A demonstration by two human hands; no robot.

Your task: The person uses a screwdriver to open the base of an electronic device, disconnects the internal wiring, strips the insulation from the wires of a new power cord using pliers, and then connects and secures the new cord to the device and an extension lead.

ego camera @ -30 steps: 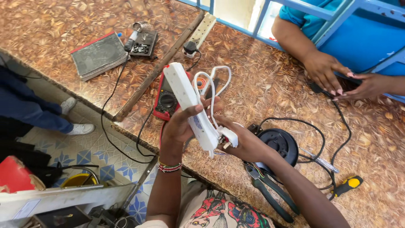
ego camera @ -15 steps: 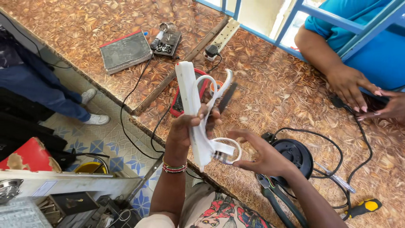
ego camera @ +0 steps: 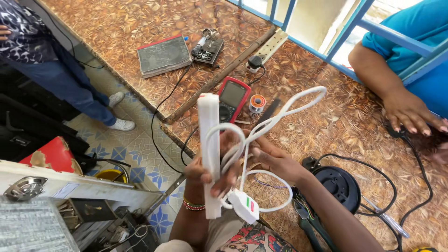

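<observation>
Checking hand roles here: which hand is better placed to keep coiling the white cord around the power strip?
Right. The left hand is wrapped around the power strip, holding it upright, so it is occupied. The right hand is free of the strip and already on the white cord loops beside it.

The white power strip now stands upright — its white cable looped wider, plug dangling lower.

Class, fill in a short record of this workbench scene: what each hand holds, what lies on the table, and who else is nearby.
left hand: grips white power strip, upright
right hand: on looped white cable
plug: white, hangs below the hands
table: red multimeter, solder reel, black round base
others: another person's hand at right; a person standing at left
</observation>
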